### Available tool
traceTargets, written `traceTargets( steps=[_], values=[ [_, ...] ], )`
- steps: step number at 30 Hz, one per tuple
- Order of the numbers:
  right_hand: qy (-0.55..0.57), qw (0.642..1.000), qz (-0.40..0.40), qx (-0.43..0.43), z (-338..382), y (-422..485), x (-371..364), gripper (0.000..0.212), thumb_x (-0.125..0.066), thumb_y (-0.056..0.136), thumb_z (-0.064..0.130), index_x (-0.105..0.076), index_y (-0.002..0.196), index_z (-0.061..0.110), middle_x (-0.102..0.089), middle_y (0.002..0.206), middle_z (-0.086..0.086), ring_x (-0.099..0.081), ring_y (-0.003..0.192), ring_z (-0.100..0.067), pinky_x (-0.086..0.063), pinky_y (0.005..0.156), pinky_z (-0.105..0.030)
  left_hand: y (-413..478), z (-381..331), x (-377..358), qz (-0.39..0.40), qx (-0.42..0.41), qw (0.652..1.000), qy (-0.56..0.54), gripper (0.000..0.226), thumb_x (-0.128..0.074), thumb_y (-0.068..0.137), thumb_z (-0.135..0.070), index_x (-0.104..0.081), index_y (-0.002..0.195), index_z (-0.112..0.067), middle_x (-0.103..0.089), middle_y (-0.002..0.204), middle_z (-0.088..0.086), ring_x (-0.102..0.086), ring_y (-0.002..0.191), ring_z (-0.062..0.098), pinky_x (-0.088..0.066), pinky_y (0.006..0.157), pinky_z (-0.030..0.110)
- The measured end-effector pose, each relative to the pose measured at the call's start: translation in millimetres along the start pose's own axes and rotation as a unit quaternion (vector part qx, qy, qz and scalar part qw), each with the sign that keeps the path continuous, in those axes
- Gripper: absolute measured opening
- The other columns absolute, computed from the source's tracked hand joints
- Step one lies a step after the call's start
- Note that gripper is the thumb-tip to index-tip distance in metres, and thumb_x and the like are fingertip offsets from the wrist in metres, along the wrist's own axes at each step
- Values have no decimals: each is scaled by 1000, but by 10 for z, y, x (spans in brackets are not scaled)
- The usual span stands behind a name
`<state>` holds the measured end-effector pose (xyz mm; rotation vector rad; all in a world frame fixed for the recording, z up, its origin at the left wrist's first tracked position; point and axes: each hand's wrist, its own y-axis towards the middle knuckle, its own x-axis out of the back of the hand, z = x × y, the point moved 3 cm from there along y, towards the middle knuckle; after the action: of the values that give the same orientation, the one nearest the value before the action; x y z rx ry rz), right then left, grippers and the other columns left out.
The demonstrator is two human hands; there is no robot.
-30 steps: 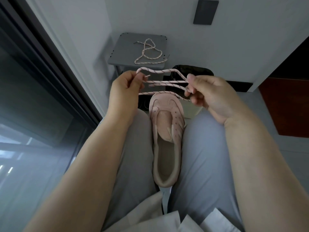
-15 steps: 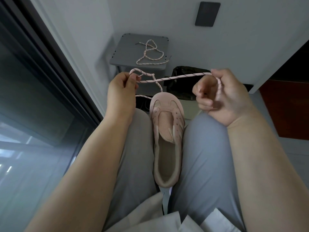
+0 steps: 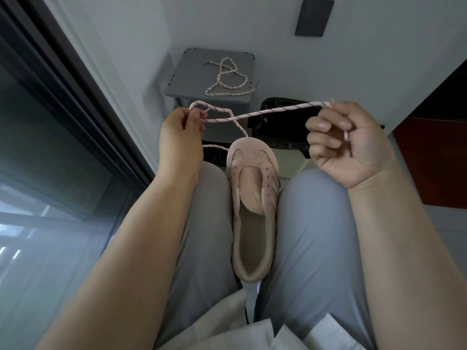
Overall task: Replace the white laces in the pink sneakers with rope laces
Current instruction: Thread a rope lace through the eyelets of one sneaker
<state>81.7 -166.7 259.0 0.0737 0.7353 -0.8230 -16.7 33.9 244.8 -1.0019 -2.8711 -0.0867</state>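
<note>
A pink sneaker [image 3: 252, 198] with no laces in its eyelets lies wedged between my grey-trousered thighs, toe pointing away from me. Above the toe a pale pink rope lace [image 3: 267, 111] with dark flecks stretches between my hands. My left hand [image 3: 180, 137] pinches one end, where the lace loops and a strand drops behind the toe. My right hand [image 3: 346, 140] grips the other end, its tip hanging across the palm. A second rope lace [image 3: 226, 80] lies coiled on a small grey stool [image 3: 187, 74] ahead.
A dark-framed glass door [image 3: 63, 137] runs along my left. A black bag [image 3: 278, 127] sits on the floor beyond the sneaker, against a white wall. A reddish-brown panel [image 3: 434, 160] stands at the right. White fabric [image 3: 227, 324] lies across my lap.
My right hand has swung out to the right, pulling the folded lace into one long strand. The left hand stayed near the toe with its end.
</note>
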Motion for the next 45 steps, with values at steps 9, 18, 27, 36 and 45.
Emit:
traceTargets(
  steps=[9, 18, 27, 36, 45],
  values=[
    [-294, 954, -51, 37, -129, 59, -100, 45, -31, 100, 26, -44, 59, 14, -30, 39, 9, -21, 36, -5, -18, 37, -17, -5, 11, -10, 9, -6, 999, 35, 21, -42, 97, -21, -58, 86, -15, -48, 65, -8, -40, 56, 3, -32, 50, 13],
    [-211, 975, -40, 49, -112, 18, -156, 31, -46, 94, 26, -45, 68, 10, -48, 45, 3, -31, 35, -4, -20, 36, -14, -18, -5, -50, 55, -46, 993, 94, 25, -45, 96, -20, -56, 74, -27, -47, 61, -11, -39, 58, 6, -33, 54, 19],
    [-416, 909, 20, 29, -211, 35, -197, 25, -50, 91, -3, -57, 78, 17, -63, 59, 2, -56, 50, -6, -42, 47, -14, -50, -9, -81, 113, -73, 986, 101, 26, -44, 96, -18, -57, 76, -28, -51, 68, -9, -43, 65, 9, -36, 63, 25],
    [-622, 780, 9, 63, -275, 56, -241, 20, -82, 67, 17, -74, 85, 21, -66, 68, 16, -59, 62, 8, -42, 63, -7, -153, -57, -184, 200, -145, 929, 274, 16, -51, 93, -16, -64, 91, -7, -67, 87, 10, -60, 82, 26, -49, 75, 38],
    [-735, 667, -108, 60, -152, 57, -75, 9, -63, 87, 21, -62, 78, 23, -53, 68, 11, -50, 64, -7, -35, 54, -17, -197, -27, -147, 184, -177, 917, 307, 56, -56, 88, -9, -32, 138, -20, -62, 86, -2, -58, 80, 16, -47, 76, 32]
  ],
)
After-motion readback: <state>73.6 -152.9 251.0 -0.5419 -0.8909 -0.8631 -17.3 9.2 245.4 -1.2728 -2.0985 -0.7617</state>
